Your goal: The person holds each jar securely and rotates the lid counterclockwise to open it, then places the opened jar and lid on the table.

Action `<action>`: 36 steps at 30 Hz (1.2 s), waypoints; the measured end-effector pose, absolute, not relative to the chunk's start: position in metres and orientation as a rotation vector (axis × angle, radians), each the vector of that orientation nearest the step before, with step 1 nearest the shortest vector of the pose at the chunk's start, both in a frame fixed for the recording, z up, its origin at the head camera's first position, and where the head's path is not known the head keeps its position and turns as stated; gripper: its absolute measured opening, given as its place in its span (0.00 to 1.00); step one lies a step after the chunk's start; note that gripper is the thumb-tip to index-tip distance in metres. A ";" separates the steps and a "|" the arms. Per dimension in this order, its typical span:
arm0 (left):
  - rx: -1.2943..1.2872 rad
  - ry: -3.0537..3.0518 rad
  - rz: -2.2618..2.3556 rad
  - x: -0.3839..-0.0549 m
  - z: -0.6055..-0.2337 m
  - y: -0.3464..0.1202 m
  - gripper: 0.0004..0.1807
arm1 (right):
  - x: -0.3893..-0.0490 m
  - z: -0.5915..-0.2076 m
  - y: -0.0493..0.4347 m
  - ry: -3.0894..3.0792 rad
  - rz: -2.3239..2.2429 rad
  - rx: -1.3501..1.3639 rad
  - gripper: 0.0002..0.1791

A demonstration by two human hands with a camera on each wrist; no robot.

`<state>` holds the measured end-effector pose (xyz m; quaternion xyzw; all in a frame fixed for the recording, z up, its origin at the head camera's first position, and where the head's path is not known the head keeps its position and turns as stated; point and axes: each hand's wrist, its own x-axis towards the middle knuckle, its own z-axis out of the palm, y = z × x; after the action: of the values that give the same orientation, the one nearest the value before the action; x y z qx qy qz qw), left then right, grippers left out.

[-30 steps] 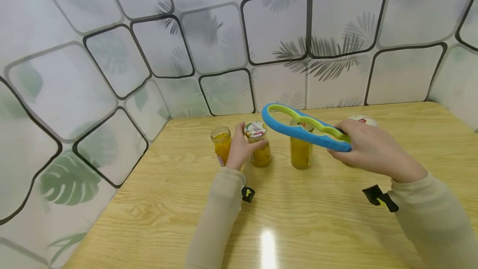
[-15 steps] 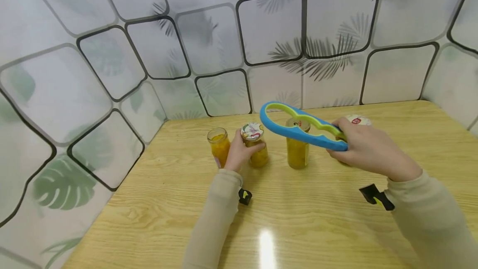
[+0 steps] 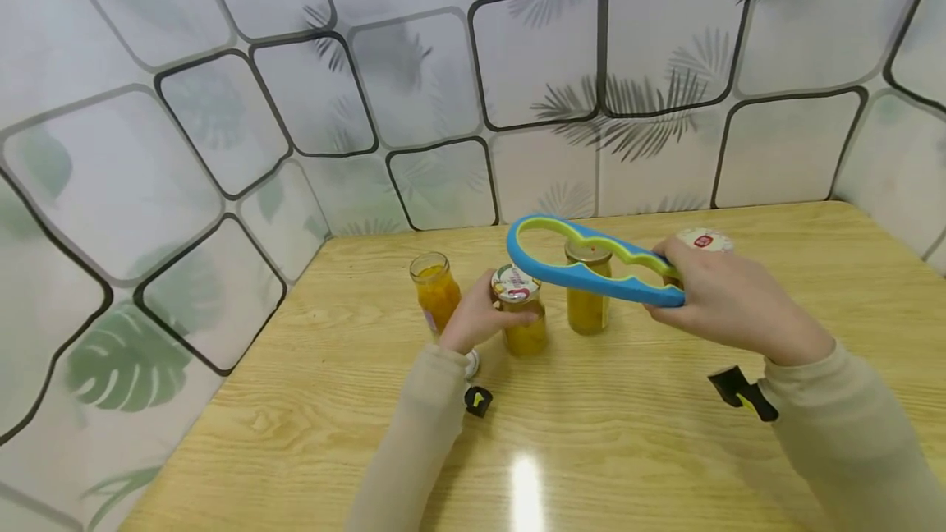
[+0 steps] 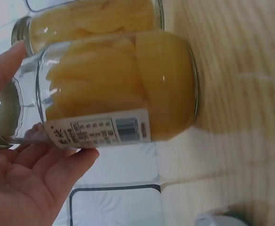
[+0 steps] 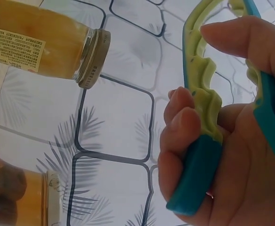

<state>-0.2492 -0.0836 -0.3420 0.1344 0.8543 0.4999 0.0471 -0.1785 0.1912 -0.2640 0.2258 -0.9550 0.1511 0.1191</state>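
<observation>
My left hand [image 3: 476, 320] grips a glass jar of yellow fruit [image 3: 526, 338] near its top, under a lid printed in bright colours. The left wrist view shows that jar [image 4: 109, 84] up close, its white label and barcode facing the camera, with fingers and thumb on either side of the neck. My right hand [image 3: 727, 302] holds a jar opener [image 3: 591, 281], blue outside and lime green with scalloped grips inside. In the right wrist view, fingers curl round one handle of the opener [image 5: 198, 174]. Its loop hangs in the air, overlapping a taller jar [image 3: 587, 312] in the head view.
An open jar of orange fruit [image 3: 434, 295] stands left of my left hand. A loose lid [image 3: 471, 364] lies by the left wrist. Behind my right hand is another jar with a white printed lid [image 3: 705, 239]. A patterned wall [image 3: 547, 175] rises behind the wooden table [image 3: 310, 401].
My left hand has brought the gripped jar nearer to me and slightly right, uncovering the loose lid. The jar opener has dipped a little in my right hand.
</observation>
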 end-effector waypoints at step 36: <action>0.688 2.555 1.414 -0.233 -0.339 -0.081 0.34 | -0.175 -0.263 0.189 -2.775 0.341 0.715 0.19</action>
<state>-0.2333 -0.0812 -0.3386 0.2286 0.8496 0.4700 0.0706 -0.1753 0.1895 -0.2635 0.2456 -0.9538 0.1172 0.1275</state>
